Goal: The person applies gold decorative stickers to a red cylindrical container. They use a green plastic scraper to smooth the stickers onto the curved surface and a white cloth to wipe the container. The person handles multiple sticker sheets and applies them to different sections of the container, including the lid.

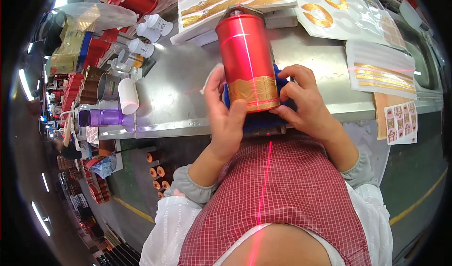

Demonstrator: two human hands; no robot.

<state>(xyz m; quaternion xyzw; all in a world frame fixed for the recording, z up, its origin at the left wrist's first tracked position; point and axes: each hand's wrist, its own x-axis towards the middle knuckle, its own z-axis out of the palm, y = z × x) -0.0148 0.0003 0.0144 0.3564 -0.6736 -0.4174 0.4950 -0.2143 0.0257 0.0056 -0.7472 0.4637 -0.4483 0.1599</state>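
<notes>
A red cylindrical bottle point(245, 45) lies with its base toward me, a wide gold patterned decal point(254, 93) around its lower part. Under it shows a blue padded support point(263, 120). My left hand point(225, 118) steadies the bottle's left side, its thumb against the lower edge and its fingers alongside. A scrap of white cloth or paper point(205, 88) shows by those fingers. On the other side my right hand point(303, 99) is curled, fingertips and thumb at the decal's right edge and the base rim. The bottle hides its underside.
Gold decal sheets point(322, 12) lie on the metal table point(174, 87) behind and to the right. At left stand white cups point(157, 26), a white roll point(128, 95) and a purple bottle point(106, 117). A sink point(423, 59) is at far right.
</notes>
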